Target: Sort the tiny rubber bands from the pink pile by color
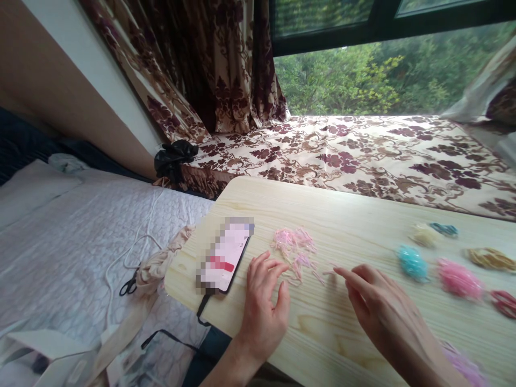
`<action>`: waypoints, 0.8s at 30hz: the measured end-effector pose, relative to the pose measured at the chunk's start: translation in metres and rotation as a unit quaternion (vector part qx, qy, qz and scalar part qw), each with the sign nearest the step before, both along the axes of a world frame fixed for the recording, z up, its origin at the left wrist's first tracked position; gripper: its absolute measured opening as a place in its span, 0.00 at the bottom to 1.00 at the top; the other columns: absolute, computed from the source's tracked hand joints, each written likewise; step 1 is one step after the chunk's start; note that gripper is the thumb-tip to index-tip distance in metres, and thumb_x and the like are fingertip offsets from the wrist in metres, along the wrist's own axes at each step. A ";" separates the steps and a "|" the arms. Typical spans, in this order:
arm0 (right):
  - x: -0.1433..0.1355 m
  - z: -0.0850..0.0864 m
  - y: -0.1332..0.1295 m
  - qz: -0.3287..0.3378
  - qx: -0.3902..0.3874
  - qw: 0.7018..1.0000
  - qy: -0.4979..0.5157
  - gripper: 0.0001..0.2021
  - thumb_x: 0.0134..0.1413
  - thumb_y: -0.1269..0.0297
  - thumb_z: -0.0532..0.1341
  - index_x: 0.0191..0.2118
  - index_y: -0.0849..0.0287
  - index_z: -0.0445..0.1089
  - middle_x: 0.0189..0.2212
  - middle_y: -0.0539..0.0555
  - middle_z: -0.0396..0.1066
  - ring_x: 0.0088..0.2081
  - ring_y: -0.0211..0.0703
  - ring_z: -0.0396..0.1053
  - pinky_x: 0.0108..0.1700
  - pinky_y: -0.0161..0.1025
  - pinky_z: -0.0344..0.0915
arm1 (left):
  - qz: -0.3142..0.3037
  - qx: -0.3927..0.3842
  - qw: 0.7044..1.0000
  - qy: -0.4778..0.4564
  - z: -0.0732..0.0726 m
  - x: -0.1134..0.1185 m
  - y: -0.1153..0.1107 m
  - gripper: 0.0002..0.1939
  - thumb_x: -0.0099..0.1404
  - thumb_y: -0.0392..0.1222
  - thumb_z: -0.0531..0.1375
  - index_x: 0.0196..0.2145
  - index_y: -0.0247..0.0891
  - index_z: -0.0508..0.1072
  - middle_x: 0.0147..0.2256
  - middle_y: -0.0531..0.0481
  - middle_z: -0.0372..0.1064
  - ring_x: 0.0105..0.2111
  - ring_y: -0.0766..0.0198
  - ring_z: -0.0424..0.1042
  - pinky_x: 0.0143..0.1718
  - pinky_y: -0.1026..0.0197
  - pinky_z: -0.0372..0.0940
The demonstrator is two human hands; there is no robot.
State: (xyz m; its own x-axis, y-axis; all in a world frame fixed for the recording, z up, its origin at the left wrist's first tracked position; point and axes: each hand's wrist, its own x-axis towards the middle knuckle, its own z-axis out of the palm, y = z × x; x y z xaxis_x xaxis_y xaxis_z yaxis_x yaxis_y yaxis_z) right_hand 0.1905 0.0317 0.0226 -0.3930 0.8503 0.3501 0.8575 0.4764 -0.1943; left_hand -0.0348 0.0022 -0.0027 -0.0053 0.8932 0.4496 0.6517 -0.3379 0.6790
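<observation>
A loose pile of thin pink strands [294, 242] lies on the pale wood-grain table [338, 201]. My left hand [264, 301] rests just on the near side of the pile, fingers stretched and a little apart, holding nothing I can see. To the right, my right hand [377, 301] reaches in over the tabletop with its index finger extended. That fingertip is at a short pale-pink strand [328, 272]; whether it touches it, I cannot tell. A phone [226, 258] with a lit screen, partly blurred out, lies left of my left hand.
At the right lie a turquoise bundle [413, 263], a pink bundle [460, 279], a cream bundle [425, 235], a tan bundle [492, 259] and a red loop bundle [503, 302]. A lilac bundle [465, 365] sits beside my right forearm. Black-handled scissors [128, 287] lie on the bed [92, 226].
</observation>
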 end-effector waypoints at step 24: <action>0.023 0.008 -0.023 -0.040 -0.039 0.997 0.055 0.17 0.66 0.52 0.48 0.32 0.53 0.67 0.30 0.52 0.70 0.30 0.40 0.69 0.34 0.38 0.66 | 0.015 0.003 1.000 0.010 -0.001 0.000 0.000 0.15 0.67 0.30 0.53 0.48 0.41 0.70 0.47 0.45 0.71 0.59 0.53 0.63 0.60 0.43 0.62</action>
State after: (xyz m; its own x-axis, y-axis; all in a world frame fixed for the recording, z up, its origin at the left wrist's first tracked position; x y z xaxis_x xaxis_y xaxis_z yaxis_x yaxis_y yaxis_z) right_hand 0.2138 0.0085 0.0308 -0.2866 0.9038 0.3180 0.8634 0.3875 -0.3231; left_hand -0.0344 0.0027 -0.0034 -0.0235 0.8900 0.4553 0.6755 -0.3216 0.6635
